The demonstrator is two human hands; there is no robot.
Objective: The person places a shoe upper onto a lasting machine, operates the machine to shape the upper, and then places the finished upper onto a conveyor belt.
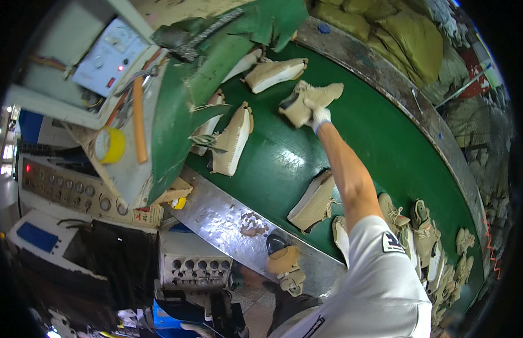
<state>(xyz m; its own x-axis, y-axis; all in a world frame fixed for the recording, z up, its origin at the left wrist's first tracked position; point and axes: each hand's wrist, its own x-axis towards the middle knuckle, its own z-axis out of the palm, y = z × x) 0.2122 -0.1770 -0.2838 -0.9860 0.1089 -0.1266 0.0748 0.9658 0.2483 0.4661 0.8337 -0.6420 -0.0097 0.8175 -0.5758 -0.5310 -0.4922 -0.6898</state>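
Note:
My right hand (318, 117), in a white glove, reaches far out over a green conveyor belt (284, 146). Its fingers are closed round a beige shoe upper (320, 97), whose toe points right. Two more beige uppers lie on the belt just left of it, one with the pale sole side showing (277, 74) and one standing on end (234, 141). Nearer to me, a beige upper (314, 203) lies beside my forearm. I do not see my left hand.
A metal ledge (216, 203) edges the belt, with a tan-and-black shoe piece (285, 262) on it. Several shoes (422, 225) crowd the belt's right part. At left are a hammer (139, 118), yellow tape (110, 145) and control panels (196, 271). Sacks (410, 42) lie beyond.

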